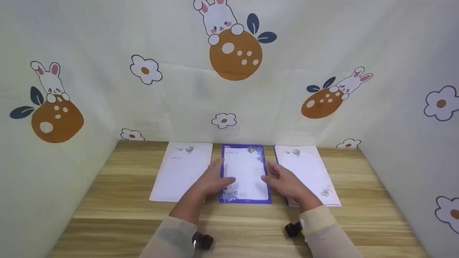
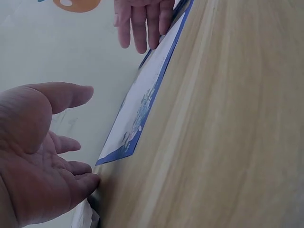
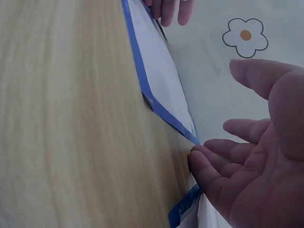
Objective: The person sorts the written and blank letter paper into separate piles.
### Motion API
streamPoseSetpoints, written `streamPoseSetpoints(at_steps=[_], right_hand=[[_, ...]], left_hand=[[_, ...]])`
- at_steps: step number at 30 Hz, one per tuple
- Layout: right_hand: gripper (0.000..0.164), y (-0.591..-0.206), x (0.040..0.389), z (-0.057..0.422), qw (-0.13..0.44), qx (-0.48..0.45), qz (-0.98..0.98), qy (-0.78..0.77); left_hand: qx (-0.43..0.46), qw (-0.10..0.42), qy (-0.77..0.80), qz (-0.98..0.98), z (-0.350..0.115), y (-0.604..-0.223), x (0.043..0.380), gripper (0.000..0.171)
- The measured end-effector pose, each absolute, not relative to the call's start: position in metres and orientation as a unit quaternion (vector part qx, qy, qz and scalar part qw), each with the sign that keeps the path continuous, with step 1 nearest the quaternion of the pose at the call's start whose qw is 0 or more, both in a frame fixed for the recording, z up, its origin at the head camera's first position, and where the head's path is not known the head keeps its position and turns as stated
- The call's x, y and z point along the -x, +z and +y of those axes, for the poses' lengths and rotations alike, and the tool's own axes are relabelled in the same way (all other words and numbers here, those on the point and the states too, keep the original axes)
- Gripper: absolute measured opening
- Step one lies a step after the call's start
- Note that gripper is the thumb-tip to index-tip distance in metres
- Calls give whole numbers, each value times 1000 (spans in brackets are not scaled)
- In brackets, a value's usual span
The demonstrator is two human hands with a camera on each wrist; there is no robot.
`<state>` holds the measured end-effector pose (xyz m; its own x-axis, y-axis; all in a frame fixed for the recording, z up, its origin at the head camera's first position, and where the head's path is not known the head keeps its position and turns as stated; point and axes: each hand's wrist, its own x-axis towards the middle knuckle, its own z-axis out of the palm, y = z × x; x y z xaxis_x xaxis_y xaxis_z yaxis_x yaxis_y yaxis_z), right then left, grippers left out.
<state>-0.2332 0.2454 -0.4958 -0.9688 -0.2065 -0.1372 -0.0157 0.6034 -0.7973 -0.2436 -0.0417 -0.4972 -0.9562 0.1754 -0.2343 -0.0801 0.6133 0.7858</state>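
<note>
A white sheet with a purple-blue border and blue flowers (image 1: pixel 246 173) lies flat in the middle of the wooden table. My left hand (image 1: pixel 214 179) is at its left edge, thumb reaching over the border. On the opposite side, my right hand (image 1: pixel 285 180) has its thumb tip at the right edge. Both palms face inward with fingers relaxed, as the left hand (image 2: pixel 45 156) in the left wrist view and the right hand (image 3: pixel 256 156) in the right wrist view show. Neither hand grips the sheet.
Pale printed papers (image 1: pixel 179 179) lie to the left, and a stack of similar papers (image 1: pixel 306 168) with blue edges beneath lies to the right. A cream curtain (image 1: pixel 179 93) with rabbits, oranges and flowers encloses the wooden table (image 1: pixel 247 229) at the back and sides.
</note>
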Motion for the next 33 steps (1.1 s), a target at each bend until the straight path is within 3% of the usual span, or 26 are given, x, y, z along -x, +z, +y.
streamPoseSetpoints(at_steps=[9, 18, 27, 33], right_hand=[[76, -499, 227, 237, 132, 121, 939, -294], [69, -499, 223, 232, 110, 137, 951, -253], [56, -503, 227, 228, 39, 124, 949, -287], [52, -499, 227, 225, 37, 87, 948, -302]], left_hand=[[-125, 188, 319, 921, -41, -501, 237, 95], [-126, 185, 299, 928, -39, -499, 233, 92], [-150, 105, 287, 940, -38, -502, 235, 70], [-113, 69, 297, 946, -33, -502, 234, 67]])
